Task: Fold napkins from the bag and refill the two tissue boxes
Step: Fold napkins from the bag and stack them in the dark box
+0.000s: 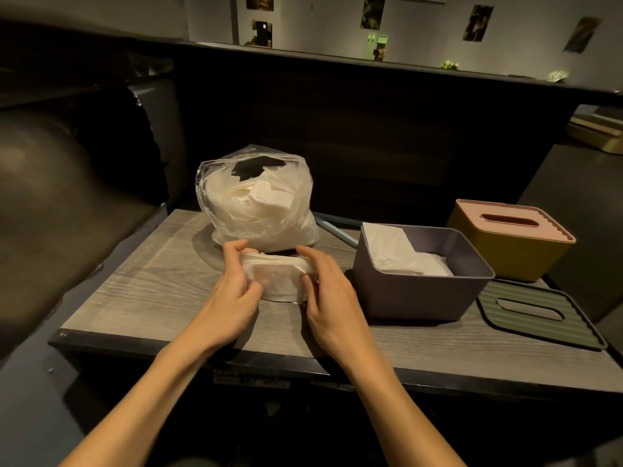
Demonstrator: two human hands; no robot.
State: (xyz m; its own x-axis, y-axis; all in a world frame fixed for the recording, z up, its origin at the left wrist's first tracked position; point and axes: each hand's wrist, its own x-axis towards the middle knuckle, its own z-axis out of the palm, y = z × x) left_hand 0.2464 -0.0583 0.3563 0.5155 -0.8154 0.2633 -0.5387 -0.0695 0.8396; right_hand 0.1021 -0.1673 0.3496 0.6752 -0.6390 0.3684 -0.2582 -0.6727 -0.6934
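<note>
While both hands (L (232,281), R (328,291)) pinching napkin wad (274,276) btwn bag (256,200) & table's (135,298) near edge.

Two bare forearms enter from six o'clock, no sleeves showing on either; the left hand (236,291) and the right hand (332,301) carry no gloves, rings, watch or bracelet; fingernails short and unpainted.
</note>
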